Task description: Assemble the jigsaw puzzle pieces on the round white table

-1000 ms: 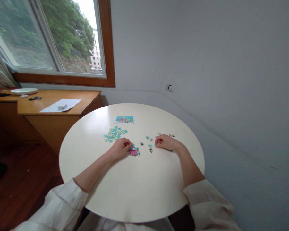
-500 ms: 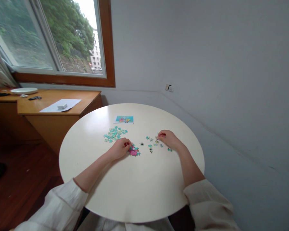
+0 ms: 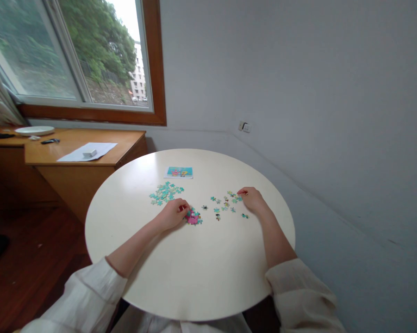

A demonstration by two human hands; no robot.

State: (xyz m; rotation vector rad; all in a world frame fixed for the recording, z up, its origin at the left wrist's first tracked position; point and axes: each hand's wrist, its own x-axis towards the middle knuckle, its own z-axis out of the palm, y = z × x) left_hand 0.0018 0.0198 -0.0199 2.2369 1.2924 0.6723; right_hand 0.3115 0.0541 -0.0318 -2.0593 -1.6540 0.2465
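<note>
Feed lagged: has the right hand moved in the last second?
Yes. The right hand slid rightward, away from the pink puzzle cluster, which stayed put.

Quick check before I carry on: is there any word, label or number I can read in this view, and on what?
No text can be read anywhere in this view.
Picture card on the table: cartoon figures only; any print is too small to read.
Loose puzzle pieces: colours only, no lettering legible.
White sheet on the desk: too far to tell.
</note>
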